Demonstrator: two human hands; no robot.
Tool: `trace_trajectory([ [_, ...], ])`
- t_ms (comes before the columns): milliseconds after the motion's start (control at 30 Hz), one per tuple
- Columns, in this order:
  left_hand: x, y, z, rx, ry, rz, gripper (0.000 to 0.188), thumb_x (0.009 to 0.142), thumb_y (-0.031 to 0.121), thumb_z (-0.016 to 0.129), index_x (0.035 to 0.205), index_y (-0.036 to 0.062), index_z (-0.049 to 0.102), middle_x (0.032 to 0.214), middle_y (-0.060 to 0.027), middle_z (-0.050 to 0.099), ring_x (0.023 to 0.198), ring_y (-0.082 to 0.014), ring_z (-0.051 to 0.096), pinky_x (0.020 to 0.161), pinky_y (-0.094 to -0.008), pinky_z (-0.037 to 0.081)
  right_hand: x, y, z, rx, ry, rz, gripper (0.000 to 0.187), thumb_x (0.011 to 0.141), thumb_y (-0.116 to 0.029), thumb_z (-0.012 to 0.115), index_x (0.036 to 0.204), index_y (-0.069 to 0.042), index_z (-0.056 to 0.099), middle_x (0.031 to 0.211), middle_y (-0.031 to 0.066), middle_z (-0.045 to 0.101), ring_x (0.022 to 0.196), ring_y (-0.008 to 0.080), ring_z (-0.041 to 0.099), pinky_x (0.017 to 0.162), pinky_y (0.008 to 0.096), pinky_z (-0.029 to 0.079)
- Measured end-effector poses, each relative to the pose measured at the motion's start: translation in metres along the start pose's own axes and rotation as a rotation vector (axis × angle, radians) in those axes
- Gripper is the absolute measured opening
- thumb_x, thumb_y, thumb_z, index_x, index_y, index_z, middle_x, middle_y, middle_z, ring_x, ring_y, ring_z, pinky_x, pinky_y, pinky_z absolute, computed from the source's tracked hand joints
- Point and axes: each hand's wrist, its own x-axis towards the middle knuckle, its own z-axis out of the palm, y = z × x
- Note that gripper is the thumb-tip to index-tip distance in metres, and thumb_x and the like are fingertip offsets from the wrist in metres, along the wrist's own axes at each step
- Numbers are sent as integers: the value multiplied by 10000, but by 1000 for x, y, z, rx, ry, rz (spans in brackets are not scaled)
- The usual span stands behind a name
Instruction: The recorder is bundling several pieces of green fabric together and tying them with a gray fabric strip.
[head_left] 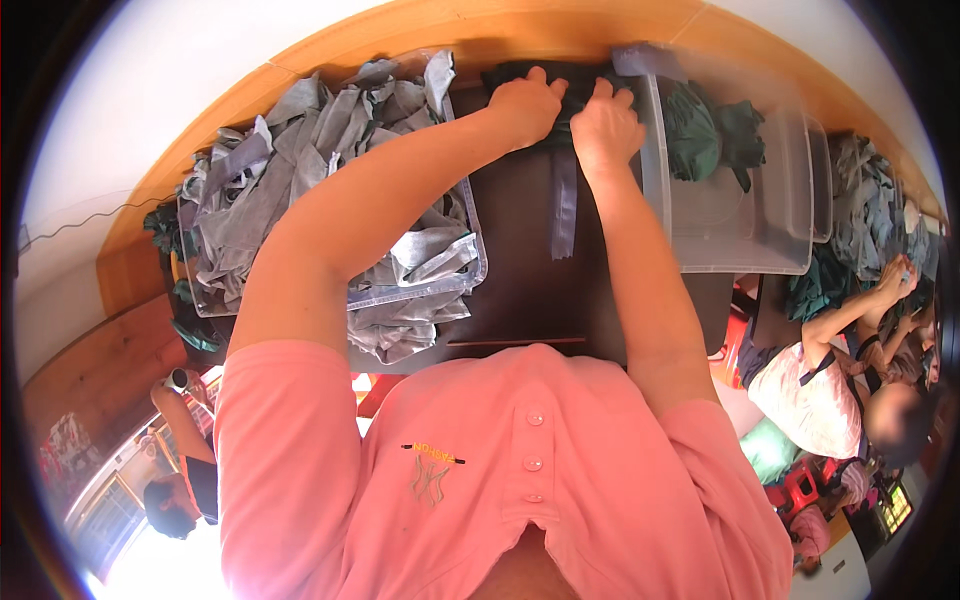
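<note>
At the far edge of the dark table, my left hand presses down with bent fingers on a bunched dark green cloth. Close beside it, my right hand has its fingers curled over the right part of the same cloth. Both hands appear closed on the fabric, though my fingertips are partly hidden. Below the cloth, between my forearms, a narrow grey fabric strip lies lengthwise on the table. Whether the strip joins the cloth, I cannot tell.
Left, a see-through bin overflows with grey fabric pieces; more lie below it. Right stands another see-through bin with green cloth bundles and a grey strip over its rim. Other people sit far right; one person stands left.
</note>
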Motion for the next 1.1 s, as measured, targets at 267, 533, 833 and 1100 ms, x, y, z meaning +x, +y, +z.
trace_trajectory([
  [267, -20, -9, -34, -88, -38, 153, 583, 782, 134, 658, 1346, 95, 517, 1223, -211, 540, 1066, -403, 617, 868, -466, 526, -33, 7, -31, 154, 182, -38, 494, 787, -180, 699, 1258, -127, 561, 1078, 137, 569, 879, 337, 650, 760, 484, 475],
  [533, -37, 37, -32, 12, 245, 16, 473, 737, 80, 647, 1196, -2, 564, 1165, -211, 548, 1090, -375, 547, 859, -425, 542, -116, 33, -20, -35, -295, -140, 376, 820, -391, 699, 958, -53, 611, 850, 135, 651, 726, 336, 681, 626, 462, 532],
  [833, -88, 80, 37, -726, 949, -76, 371, 699, -115, 522, 996, 40, 681, 1009, -130, 592, 949, -334, 549, 820, -399, 506, -114, 42, 13, 200, -490, -98, 264, 889, -275, 532, 808, -76, 685, 838, 121, 710, 831, 333, 681, 675, 465, 514],
  [1100, -103, 75, 52, -1077, 883, -350, 452, 667, -180, 440, 967, 49, 690, 959, -124, 599, 853, -265, 579, 772, -345, 504, -79, 30, -47, 1093, -684, 359, 229, 832, -180, 676, 692, -16, 600, 544, 48, 522, 413, 148, 492, 376, 320, 386],
])
